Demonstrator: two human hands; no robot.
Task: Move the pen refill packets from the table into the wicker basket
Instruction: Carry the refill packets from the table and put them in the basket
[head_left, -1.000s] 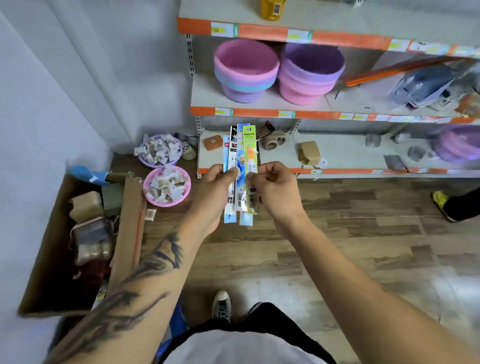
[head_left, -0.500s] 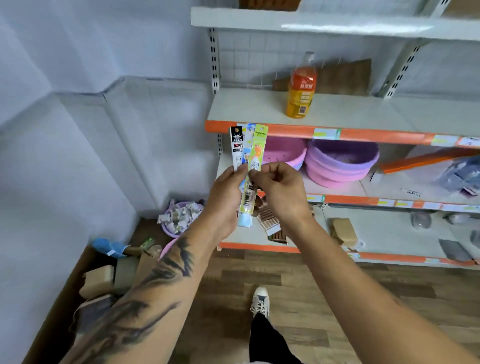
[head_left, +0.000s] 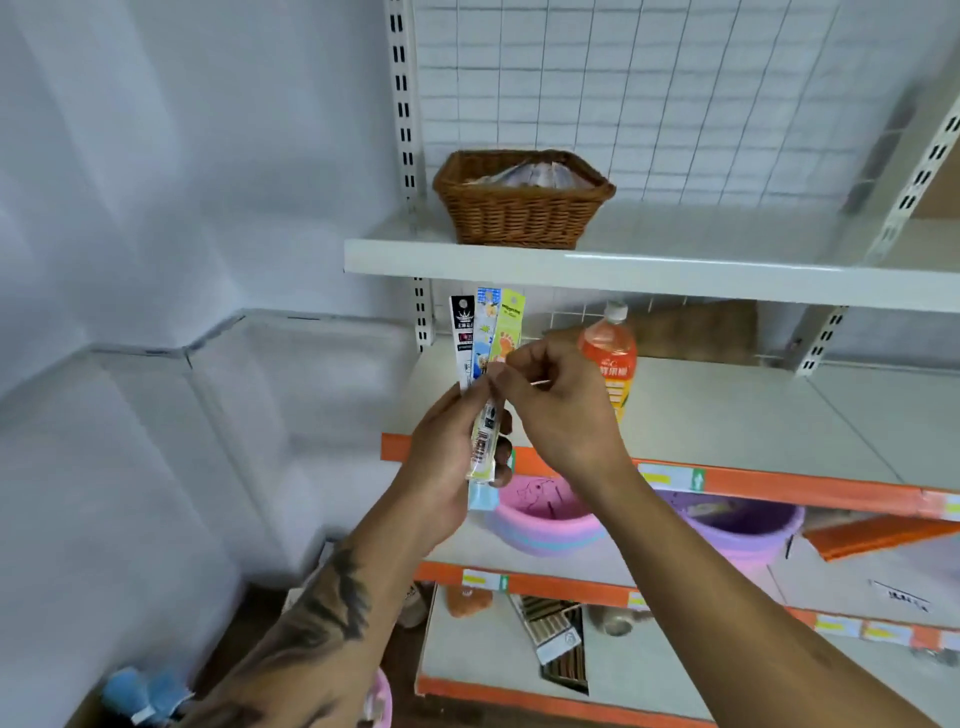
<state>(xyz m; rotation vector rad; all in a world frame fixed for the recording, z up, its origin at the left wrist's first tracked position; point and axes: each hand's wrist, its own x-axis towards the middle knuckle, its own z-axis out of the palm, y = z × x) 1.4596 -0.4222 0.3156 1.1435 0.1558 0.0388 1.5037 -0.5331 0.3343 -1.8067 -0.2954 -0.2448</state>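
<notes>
- I hold the pen refill packets (head_left: 485, 374) in a bunch in front of me, standing up tall, with their tops just under the edge of the top shelf (head_left: 675, 273).
- My left hand (head_left: 447, 462) is wrapped round the low half of the bunch. Its fingers (head_left: 503, 457) curl round the far side, so this hand carries the load.
- My right hand (head_left: 558, 405) pinches the bunch near the middle with the thumb and first finger. The other fingers of that hand are curled in.
- I can count three packets at the top: a black and white one, a blue one and a green one. There may be more behind them; I cannot tell.
- The wicker basket (head_left: 522, 205) sits on the top shelf, up above my hands and a bit to the right. Something pale already lies inside it, but I cannot tell what.
- So the picking up is done. The packets are off the table and in my hands.
- What is left, I think: lift the bunch up over the basket rim and let it go inside.
- An orange drink bottle (head_left: 608, 358) stands on the shelf just behind my right hand. I should not knock it as I go up.
</notes>
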